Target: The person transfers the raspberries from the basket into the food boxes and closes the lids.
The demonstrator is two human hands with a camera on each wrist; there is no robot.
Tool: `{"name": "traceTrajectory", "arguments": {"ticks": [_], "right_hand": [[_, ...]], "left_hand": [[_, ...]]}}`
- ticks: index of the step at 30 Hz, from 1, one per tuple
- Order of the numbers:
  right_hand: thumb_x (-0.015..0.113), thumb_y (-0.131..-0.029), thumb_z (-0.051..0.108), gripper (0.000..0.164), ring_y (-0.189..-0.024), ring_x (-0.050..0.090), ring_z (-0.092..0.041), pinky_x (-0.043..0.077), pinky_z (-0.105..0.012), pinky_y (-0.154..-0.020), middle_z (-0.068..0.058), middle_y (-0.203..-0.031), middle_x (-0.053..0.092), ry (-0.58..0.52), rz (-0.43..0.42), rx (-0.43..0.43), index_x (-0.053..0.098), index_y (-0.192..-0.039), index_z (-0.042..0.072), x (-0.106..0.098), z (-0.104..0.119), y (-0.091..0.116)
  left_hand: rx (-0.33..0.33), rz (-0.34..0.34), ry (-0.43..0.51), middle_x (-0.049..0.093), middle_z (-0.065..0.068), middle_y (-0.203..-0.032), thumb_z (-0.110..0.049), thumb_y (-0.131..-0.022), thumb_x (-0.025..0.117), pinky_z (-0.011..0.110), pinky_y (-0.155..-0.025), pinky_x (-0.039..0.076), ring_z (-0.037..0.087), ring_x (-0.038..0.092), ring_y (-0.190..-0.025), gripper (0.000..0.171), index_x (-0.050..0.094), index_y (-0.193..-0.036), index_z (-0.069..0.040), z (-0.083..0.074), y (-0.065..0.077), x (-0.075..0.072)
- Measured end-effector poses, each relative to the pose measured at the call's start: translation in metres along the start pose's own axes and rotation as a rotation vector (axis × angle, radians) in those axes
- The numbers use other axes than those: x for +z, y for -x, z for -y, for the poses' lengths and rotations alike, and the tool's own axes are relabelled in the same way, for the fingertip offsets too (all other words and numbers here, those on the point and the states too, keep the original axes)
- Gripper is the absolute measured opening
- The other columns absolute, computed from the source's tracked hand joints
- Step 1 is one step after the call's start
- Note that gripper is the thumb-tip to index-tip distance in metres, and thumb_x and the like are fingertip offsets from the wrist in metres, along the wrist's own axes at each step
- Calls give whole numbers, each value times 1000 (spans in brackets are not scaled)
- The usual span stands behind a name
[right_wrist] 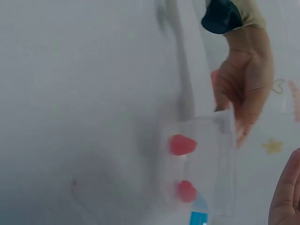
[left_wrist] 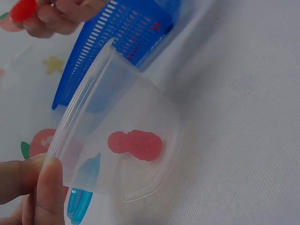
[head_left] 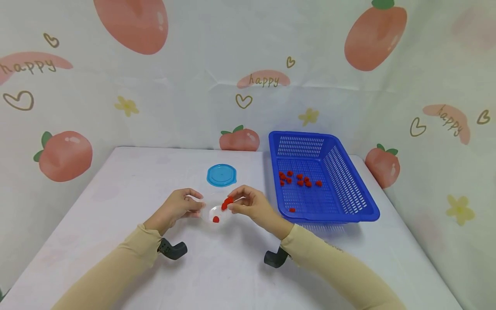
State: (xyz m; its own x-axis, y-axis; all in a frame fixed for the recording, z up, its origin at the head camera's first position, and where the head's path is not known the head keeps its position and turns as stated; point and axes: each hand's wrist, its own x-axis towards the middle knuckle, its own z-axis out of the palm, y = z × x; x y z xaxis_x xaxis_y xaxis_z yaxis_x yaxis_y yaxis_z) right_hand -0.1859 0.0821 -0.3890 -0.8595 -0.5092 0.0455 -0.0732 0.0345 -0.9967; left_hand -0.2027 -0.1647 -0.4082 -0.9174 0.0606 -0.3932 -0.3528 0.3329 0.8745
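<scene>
My left hand (head_left: 175, 210) pinches the rim of a clear plastic tub (left_wrist: 129, 91) between thumb and fingers. In the left wrist view, small red berry-like pieces (left_wrist: 146, 145) show through the tub's wall, lying close together. My right hand (head_left: 255, 211) is at the tub's right side and holds a red berry-like piece (left_wrist: 23, 9) at its fingertips. In the right wrist view, two red pieces (right_wrist: 183, 145) appear apart within the tub, while only part of the right hand shows at the edge.
A blue slotted basket (head_left: 329, 202) stands on the right of the white-covered table, with several red pieces (head_left: 300, 183) on its floor. Behind the tub lies a round light-blue lid (head_left: 221, 175). Printed cloth hangs at the back and sides.
</scene>
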Motion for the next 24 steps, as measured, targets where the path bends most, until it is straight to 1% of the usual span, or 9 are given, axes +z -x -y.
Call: {"name": "traceTrajectory", "arguments": {"ticks": [2, 5, 11, 12, 18, 24], "right_hand": [[65, -90, 3, 28, -94, 65, -30, 57, -31, -86, -20, -112, 61, 8, -6, 29, 56, -116, -4, 1, -5, -1], [67, -89, 5, 29, -97, 64, -35, 57, -30, -85, -19, -113, 61, 34, -24, 68, 58, -115, -2, 2, -11, -3], [69, -87, 5, 27, -88, 64, -18, 58, -29, -82, -15, -109, 63, 97, -73, 102, 61, -113, 1, 1, -19, -9], [69, -87, 5, 27, -87, 64, -16, 58, -29, -81, -14, -109, 63, 101, -78, 106, 61, -113, 1, 0, -20, -10], [69, -87, 5, 26, -88, 65, -18, 58, -30, -80, -11, -107, 64, 107, -93, 129, 62, -112, 2, -3, -22, -13], [69, -88, 6, 26, -87, 64, -14, 58, -30, -80, -11, -107, 64, 108, -83, 135, 61, -112, 2, -4, -21, -14]], "left_hand": [[-2, -1, -3, 61, 5, -79, -11, -87, 71, 22, -63, 57, 13, 59, -68, 41, 53, -121, 2, 0, 0, 0], [-4, -2, -3, 61, 6, -79, -11, -87, 71, 22, -64, 57, 13, 59, -68, 41, 53, -121, 2, 0, 0, 0], [12, 10, 12, 60, 4, -77, -10, -86, 72, 22, -64, 57, 12, 59, -67, 42, 53, -121, 4, 1, 0, 0], [15, 10, 15, 60, 4, -76, -9, -86, 72, 22, -63, 57, 12, 59, -66, 42, 53, -121, 4, 1, 0, 0], [41, 23, 31, 60, 3, -75, -7, -86, 70, 22, -63, 58, 11, 59, -66, 41, 52, -121, 6, 2, -1, -1], [37, 19, 34, 60, 3, -74, -6, -86, 70, 22, -63, 58, 11, 59, -66, 40, 52, -120, 6, 2, -1, -1]]}}
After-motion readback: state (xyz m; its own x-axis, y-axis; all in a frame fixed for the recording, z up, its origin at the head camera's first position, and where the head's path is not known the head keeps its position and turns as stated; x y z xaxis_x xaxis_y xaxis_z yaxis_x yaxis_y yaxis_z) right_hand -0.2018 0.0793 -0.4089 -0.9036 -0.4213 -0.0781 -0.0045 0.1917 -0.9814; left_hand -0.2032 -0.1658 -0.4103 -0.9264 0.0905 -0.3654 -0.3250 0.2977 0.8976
